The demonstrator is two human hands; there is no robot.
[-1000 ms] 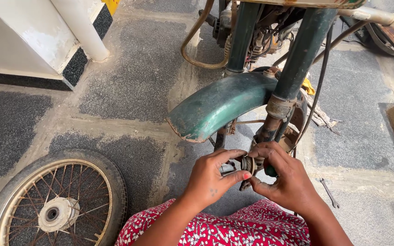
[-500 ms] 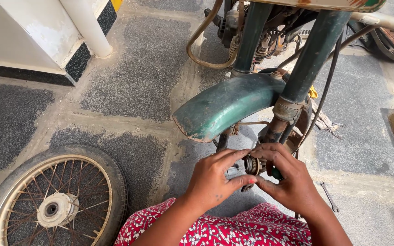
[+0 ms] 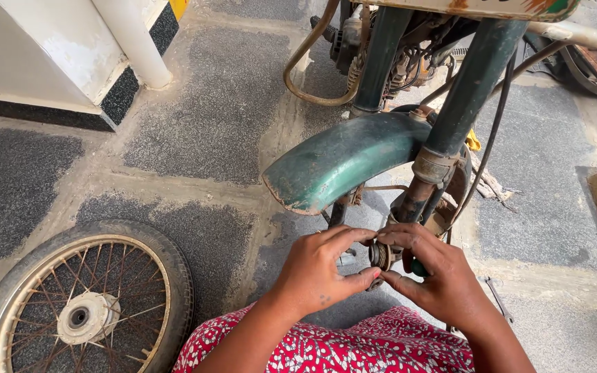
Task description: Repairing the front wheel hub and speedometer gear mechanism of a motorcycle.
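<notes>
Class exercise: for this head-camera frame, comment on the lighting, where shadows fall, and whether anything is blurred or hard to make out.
Head view: bright daylight, sharp throughout; the green mudguard casts a shadow on the paving beneath it; the spoked wheel is evenly lit and crisp; the small metal part pinched between left hand and right hand is mostly hidden by fingers.

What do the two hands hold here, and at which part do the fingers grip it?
Both the left hand and right hand pinch a small round rusty metal part at the bottom of the fork leg, fingertips on its rim.
</notes>
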